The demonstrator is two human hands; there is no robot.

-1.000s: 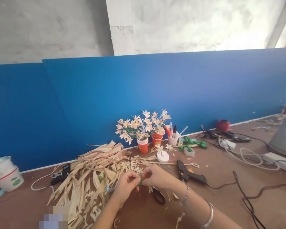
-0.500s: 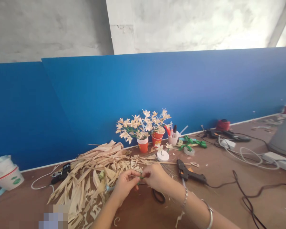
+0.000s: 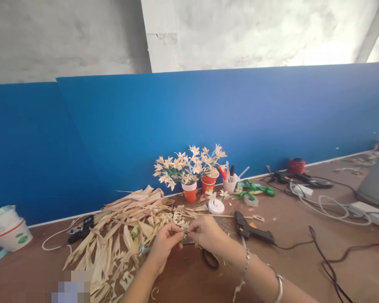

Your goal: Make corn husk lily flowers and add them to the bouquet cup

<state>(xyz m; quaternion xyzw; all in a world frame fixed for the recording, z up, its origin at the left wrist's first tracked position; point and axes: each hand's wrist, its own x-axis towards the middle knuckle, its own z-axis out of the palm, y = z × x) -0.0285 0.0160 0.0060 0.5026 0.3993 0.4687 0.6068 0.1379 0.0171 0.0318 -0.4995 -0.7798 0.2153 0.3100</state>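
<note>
Pinching a small green piece (image 3: 185,234) between them, the left hand (image 3: 164,248) and right hand (image 3: 207,232) meet low in the middle of the view, just above the worktop (image 3: 290,269). Both sets of fingertips are drawn narrow, thumb against forefinger, each closed on the piece; palms curled, no wide gap at either. The piece sits directly in the seam between the hands, left fingertips on one side, right on the other, so neither hand is clearly nearer. Long axis hard to read: mostly covered by fingers, a short green end seeming to point down toward the worktop. Material cannot be told; looks soft and thin. Left of the hands, a heap of husk (image 3: 113,248): dry, papery, straw-coloured, long curling strips with ragged ends. Just below the right hand, a black loop handle (image 3: 211,259), smooth and oval. To the right, a glue gun (image 3: 252,230), dark matt plastic, angular, lying on its side with a cord trailing off. Beyond the hands, a white spool (image 3: 216,206), round and flat; pale star-shaped flowers (image 3: 192,163), stiff pointed petals, standing over a red paper cup (image 3: 189,195). Farther right, crumpled green ribbon (image 3: 255,187), with a sheen. On the right arm, a chain bracelet (image 3: 246,261) and a smooth metal bangle (image 3: 279,287).
</note>
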